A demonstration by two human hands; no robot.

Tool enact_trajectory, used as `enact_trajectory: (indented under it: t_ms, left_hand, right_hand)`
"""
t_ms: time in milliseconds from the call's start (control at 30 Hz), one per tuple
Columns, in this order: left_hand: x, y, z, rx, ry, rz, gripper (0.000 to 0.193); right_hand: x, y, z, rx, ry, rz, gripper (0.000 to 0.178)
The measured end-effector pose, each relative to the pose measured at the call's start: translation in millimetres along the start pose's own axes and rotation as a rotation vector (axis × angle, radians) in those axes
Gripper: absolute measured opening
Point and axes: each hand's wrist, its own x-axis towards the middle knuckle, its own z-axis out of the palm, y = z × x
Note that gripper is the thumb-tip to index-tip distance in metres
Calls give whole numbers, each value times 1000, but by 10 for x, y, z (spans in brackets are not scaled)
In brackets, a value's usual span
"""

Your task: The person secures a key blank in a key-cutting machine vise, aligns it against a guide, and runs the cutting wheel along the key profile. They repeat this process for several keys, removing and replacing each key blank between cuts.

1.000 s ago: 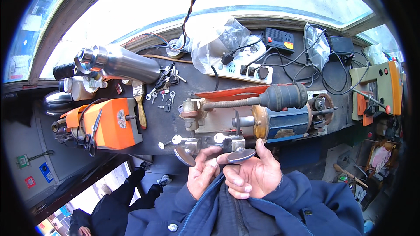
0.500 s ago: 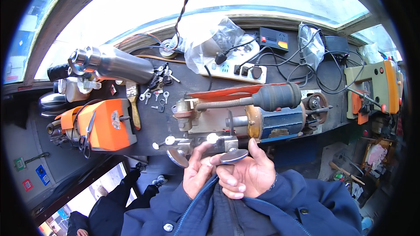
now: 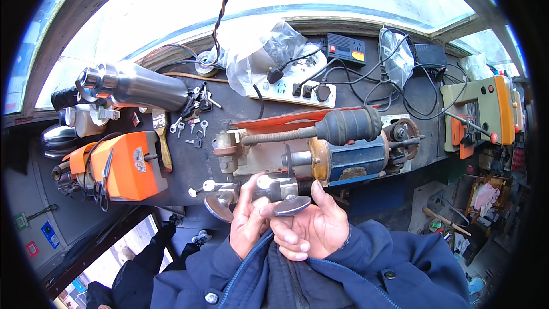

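Observation:
A key-cutting machine (image 3: 357,163) with a blue motor stands at the bench's near edge. Two clamps on its front carry round disc knobs; a key with a pale head (image 3: 264,181) sits in the right clamp. My right hand (image 3: 314,229) is around the right clamp knob (image 3: 292,206), thumb up beside its rim, other fingers curled below. My left hand (image 3: 247,223) has its index finger stretched up by that key and its thumb near the knob's left rim. The left clamp knob (image 3: 218,209) is untouched; another key (image 3: 209,185) shows above it. Some fingertips are hidden.
Left on the bench are an orange-cased machine (image 3: 128,166), scissors (image 3: 104,186), a brush (image 3: 162,143), loose keys (image 3: 191,127) and a steel flask (image 3: 146,86). Behind lie a power strip (image 3: 311,94) and tangled cables. A beige-and-yellow machine (image 3: 486,109) stands right. Another person's dark-clothed legs (image 3: 137,269) show lower left.
The whole view has shifted, so the bench and machine appear further left. My left index finger has risen slightly toward the key. My right hand keeps nearly the same pose at the knob.

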Motion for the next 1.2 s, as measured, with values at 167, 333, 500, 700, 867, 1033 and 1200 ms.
enact_trajectory:
  t_ms: [167,333,500,700,867,1033,1200]
  left_hand:
    - [54,-19,10,52,27,8,56]
    - [94,-35,49,1,64,-8,55]
    - [112,-7,53,1,54,-29,54]
    - [121,-22,22,24,31,-5,53]
    - [130,-27,17,9,29,2,54]
    - [142,-21,32,-31,24,10,51]
    - [150,-31,28,-27,16,20,47]
  right_hand:
    - [-4,-9,18,7,0,-1,92]
    - [2,-9,35,5,-10,-13,90]
    - [9,-9,30,6,6,-9,89]
    - [19,-13,27,13,2,-9,88]
    - [37,-17,14,6,-9,-9,84]
    - [43,-24,29,15,-14,2,77]
    - [49,-39,56,-28,38,22,72]
